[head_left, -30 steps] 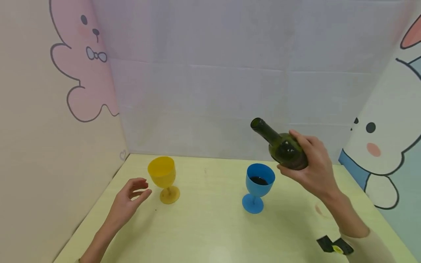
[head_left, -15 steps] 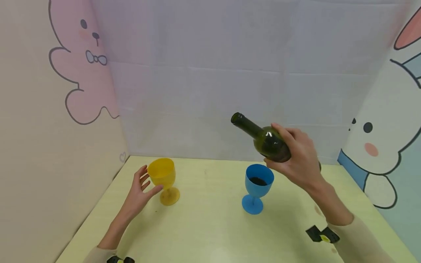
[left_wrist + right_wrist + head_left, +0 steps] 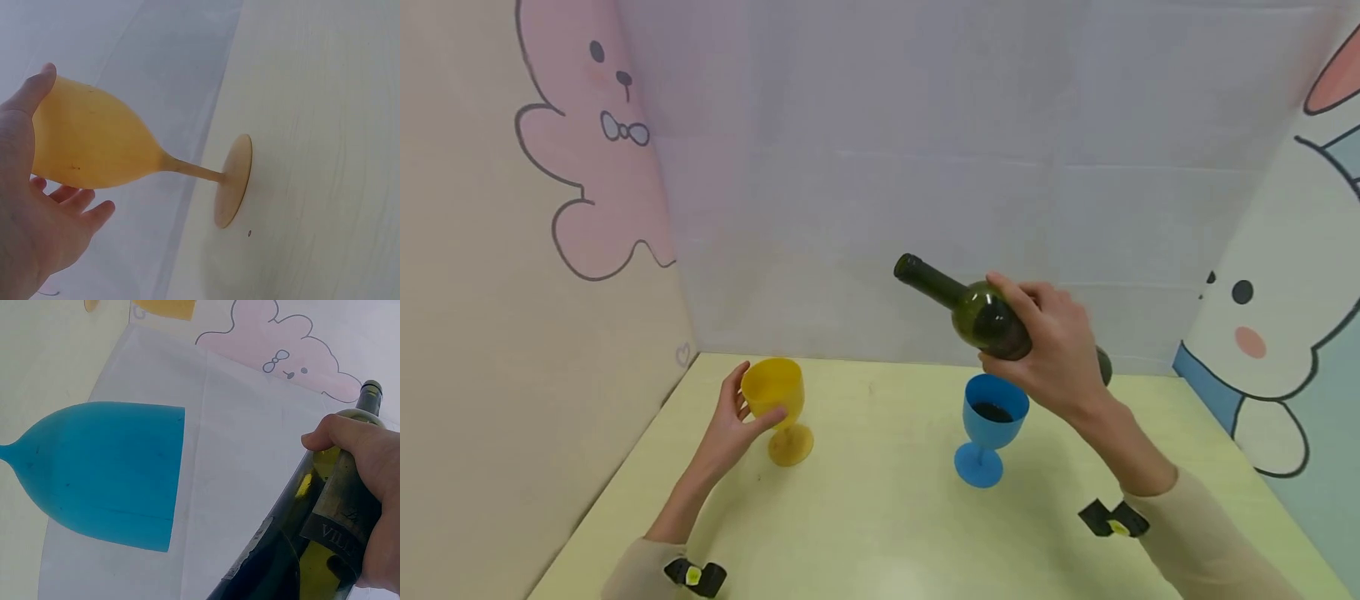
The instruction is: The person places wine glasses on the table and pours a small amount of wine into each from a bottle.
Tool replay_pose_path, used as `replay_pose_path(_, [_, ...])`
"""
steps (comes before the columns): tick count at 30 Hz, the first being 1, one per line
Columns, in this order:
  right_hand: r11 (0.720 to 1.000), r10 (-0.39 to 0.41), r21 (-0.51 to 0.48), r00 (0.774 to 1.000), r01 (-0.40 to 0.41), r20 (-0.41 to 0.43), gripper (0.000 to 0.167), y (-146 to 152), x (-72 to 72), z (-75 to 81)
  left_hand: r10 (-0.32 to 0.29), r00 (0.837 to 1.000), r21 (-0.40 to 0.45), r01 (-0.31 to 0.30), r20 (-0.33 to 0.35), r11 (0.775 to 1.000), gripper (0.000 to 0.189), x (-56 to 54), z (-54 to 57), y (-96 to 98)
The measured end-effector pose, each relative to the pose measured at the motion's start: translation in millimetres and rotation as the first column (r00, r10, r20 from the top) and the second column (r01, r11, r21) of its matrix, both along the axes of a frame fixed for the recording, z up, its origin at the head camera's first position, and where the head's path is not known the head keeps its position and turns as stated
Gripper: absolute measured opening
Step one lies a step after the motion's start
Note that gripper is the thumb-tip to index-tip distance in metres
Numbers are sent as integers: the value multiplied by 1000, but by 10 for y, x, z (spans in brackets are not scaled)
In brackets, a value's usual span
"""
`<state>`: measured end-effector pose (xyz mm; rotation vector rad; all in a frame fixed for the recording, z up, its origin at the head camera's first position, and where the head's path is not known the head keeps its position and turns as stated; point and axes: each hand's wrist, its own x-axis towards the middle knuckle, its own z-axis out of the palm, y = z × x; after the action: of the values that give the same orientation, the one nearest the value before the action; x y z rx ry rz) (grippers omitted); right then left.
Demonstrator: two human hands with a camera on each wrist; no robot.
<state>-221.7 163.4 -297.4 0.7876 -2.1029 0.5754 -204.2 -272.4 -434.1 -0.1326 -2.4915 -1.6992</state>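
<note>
Left: left hand [image 3: 730, 429] cups the yellow goblet [image 3: 782, 385], thumb and fingers half curled round its bowl; pressure cannot be told. Goblet upright, foot on table [image 3: 880, 492]. Judgement: light, even hold suits the bowl; foot best left flat.

Right of centre: blue goblet [image 3: 992, 432] upright, dark liquid [image 3: 992, 412] inside. Green bottle [image 3: 988, 322] is raised above the table, right hand [image 3: 1048, 346] wrapped round its body. Judgement: change tilt slowly, well clear of the blue rim. Mouth points left and up; long axis slopes down rightward to the base.
</note>
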Motion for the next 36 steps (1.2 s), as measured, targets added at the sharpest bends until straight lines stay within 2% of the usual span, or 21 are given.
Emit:
replay_pose_path(4, [1000,1,25,1000,-1,0,91,-68,-23,1,9,1000,16,-9,15,1000,100,-10,-34,22])
replay_pose_path(12, [999,7,43,1000,-7,-3,90,-201,-87,14,25,999,37,-25,24,999,101,-52,-32,46])
replay_pose_path(20, [995,-4,95,1000,3,13,90,-310,-131,-11,35,999,14,-35,-1,999,96,-92,-65,77])
replay_pose_path(36, [978,-28,209,999,17,47,90,-589,-158,15,75,996,23,-74,-54,997,86,-102,-86,166])
